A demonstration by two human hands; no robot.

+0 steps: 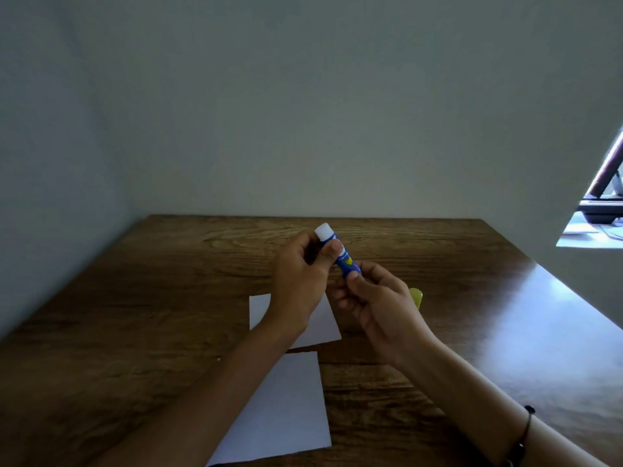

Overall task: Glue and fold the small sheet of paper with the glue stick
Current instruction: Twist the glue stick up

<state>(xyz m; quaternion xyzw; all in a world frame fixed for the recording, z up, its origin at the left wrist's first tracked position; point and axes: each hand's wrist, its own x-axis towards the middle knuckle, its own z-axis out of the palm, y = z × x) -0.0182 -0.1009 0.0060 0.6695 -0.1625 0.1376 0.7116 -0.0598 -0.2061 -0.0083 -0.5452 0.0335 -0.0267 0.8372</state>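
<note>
A blue glue stick with a white tip is held above the table, tilted with the white end up and left. My left hand grips its upper part with thumb and fingers. My right hand pinches its lower end. Below my hands a small white sheet of paper lies flat on the table, partly hidden by my left wrist. A yellow cap lies on the table behind my right hand, mostly hidden.
A larger white sheet lies nearer to me, partly under my left forearm. The brown wooden table meets a grey wall at the back and left. A dark band circles my right wrist.
</note>
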